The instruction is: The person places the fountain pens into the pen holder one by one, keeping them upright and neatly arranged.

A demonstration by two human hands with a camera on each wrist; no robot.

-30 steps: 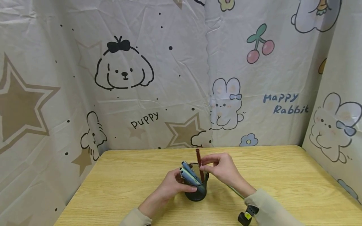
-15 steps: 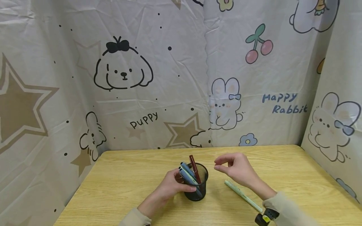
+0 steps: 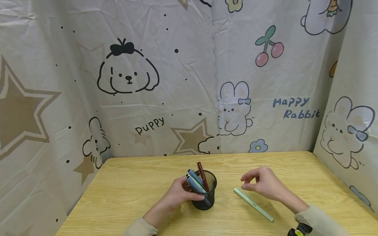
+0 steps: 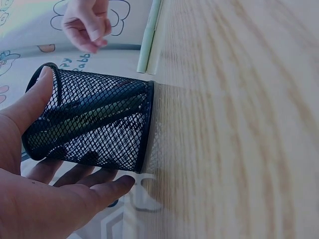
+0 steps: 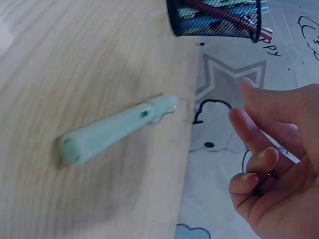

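A black mesh pen holder [image 3: 211,198] stands upright on the table, and my left hand [image 3: 180,194] grips it round its left side, thumb across the front. Leaning inside it are a dark red pen [image 3: 202,173], which sticks up highest, and several blue and pale green pens [image 3: 193,181]. To the right of the holder, a light green pen [image 3: 254,205] lies slantwise on the wood, its clip showing in the right wrist view. Just above and behind that pen hovers my right hand [image 3: 267,184], fingers loosely bent with nothing between them and apart from the pen.
The light wooden table [image 3: 133,183] ends at a far edge against a cream curtain [image 3: 189,82] printed with cartoon animals and stars. More curtain hangs at both sides. A small black device [image 3: 300,230] is strapped at my right wrist.
My right hand has let go of the dark red pen in the holder and moved right, over the light green pen. The red pen now leans left. My left hand keeps its grip.
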